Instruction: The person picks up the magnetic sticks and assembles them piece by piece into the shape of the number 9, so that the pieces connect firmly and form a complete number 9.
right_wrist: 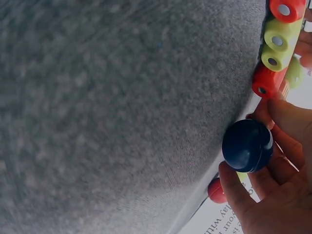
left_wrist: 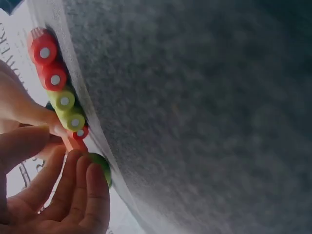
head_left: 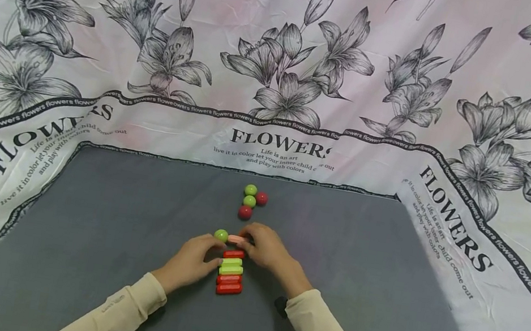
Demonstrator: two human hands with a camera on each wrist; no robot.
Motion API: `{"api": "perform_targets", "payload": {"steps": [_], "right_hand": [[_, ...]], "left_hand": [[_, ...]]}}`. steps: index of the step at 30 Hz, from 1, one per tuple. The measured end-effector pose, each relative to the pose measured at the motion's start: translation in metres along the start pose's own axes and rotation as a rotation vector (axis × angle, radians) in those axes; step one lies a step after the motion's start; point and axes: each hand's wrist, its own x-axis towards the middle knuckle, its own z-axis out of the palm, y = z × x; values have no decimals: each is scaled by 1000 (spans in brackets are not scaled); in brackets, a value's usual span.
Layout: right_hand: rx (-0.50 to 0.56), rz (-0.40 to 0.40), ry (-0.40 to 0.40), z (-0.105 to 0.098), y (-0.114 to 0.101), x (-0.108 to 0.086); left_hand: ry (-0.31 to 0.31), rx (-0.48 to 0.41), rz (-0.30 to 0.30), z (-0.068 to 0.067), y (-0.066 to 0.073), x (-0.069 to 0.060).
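Note:
In the head view, my right hand [head_left: 267, 249] pinches one end of a pale orange rod [head_left: 236, 239] between thumb and fingers. A green ball [head_left: 221, 235] stands at the rod's other end. Close to that ball is my left hand [head_left: 192, 260], its thumb apart from its fingers, the thumb tip near a row of magnetic rods. In the row lie a red rod [head_left: 234, 254], two yellow-green rods [head_left: 231, 266] and two more red rods [head_left: 229, 284]. A dark blue ball [right_wrist: 247, 145] shows against my right fingers in the right wrist view; the head view hides it.
Two green and two red balls [head_left: 245, 212] lie clustered farther back on the grey table [head_left: 137, 198]. A white cloth with flower prints [head_left: 278, 150] rises behind and along both sides of it.

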Motion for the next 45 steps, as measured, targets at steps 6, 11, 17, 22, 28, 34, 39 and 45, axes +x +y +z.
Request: {"api": "perform_targets", "payload": {"steps": [6, 11, 17, 22, 28, 34, 39, 45], "right_hand": [[4, 20, -7, 1, 2, 2], [8, 19, -9, 0, 2, 3], [33, 7, -12, -4, -3, 7], [60, -10, 7, -7, -5, 13], [57, -35, 14, -9, -9, 19], [43, -58, -9, -9, -12, 26], [36, -61, -28, -8, -14, 32], [24, -74, -62, -7, -17, 37]], "left_hand": [[-33, 58, -4, 6, 3, 4], [-62, 46, 5, 6, 6, 7], [-85, 97, 14, 4, 10, 10], [-83, 142, 59, 4, 16, 15], [-80, 167, 84, 7, 19, 21], [-77, 179, 112, 11, 18, 21], [-73, 177, 127, 11, 17, 20], [-38, 165, 114, 5, 12, 13]]}}
